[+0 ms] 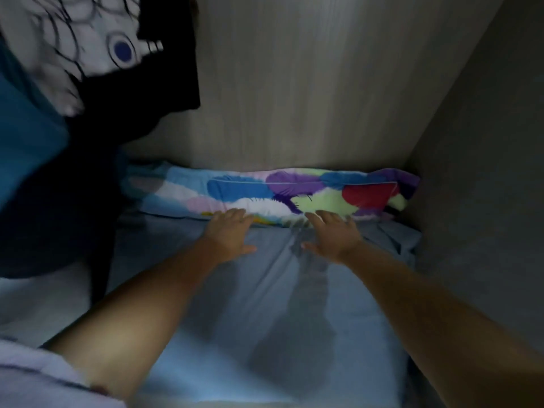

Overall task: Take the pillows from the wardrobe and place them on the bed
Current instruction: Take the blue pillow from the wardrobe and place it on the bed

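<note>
Pickup step: left hand and right hand, both spread wide and empty, touch the pillow just beyond their fingertips; next, probably grip and pull.

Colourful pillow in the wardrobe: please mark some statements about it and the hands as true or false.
1. The colourful pillow lies against the wooden back panel. True.
2. Both hands reach toward the pillow's near edge. True: left hand, right hand.
3. The pillow is lifted clear of the blue sheet. False: it rests on it.
4. The pillow is plain white. False: it has a blue, purple, red and green feather print.
5. Dark clothes hang on the left. True.
</note>
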A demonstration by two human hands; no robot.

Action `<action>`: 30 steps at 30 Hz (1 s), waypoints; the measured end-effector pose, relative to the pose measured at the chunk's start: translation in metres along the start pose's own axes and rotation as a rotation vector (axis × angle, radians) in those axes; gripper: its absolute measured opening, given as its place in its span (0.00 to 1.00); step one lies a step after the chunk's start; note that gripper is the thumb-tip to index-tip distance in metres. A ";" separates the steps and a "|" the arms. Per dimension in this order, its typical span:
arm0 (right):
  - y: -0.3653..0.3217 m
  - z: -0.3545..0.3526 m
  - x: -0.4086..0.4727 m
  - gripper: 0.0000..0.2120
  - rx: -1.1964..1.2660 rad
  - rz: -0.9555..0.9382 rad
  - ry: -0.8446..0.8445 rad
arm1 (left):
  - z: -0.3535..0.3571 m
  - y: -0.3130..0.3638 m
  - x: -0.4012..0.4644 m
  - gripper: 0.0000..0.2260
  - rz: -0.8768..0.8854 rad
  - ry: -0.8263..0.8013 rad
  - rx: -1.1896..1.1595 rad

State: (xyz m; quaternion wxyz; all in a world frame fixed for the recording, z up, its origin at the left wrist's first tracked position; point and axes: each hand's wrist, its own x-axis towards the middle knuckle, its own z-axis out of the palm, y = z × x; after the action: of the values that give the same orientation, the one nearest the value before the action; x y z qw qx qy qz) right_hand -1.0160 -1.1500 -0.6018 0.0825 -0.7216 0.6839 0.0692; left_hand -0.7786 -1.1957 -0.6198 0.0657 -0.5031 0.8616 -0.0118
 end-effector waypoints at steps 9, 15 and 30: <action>0.018 0.070 0.074 0.44 0.077 -0.117 -0.079 | 0.069 -0.032 0.063 0.33 0.177 0.017 -0.286; 0.011 0.073 0.060 0.46 0.073 -0.102 -0.114 | 0.068 -0.022 0.047 0.43 0.107 -0.205 -0.353; -0.035 0.019 -0.094 0.27 0.091 -0.141 -0.472 | 0.001 0.047 -0.093 0.25 0.060 -0.431 -0.109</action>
State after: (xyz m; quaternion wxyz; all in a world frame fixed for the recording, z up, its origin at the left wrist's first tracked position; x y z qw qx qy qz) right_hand -0.9856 -1.0523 -0.5991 0.2768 -0.7268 0.5962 0.1991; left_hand -0.7744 -1.0914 -0.6155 0.2215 -0.4709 0.8416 0.1448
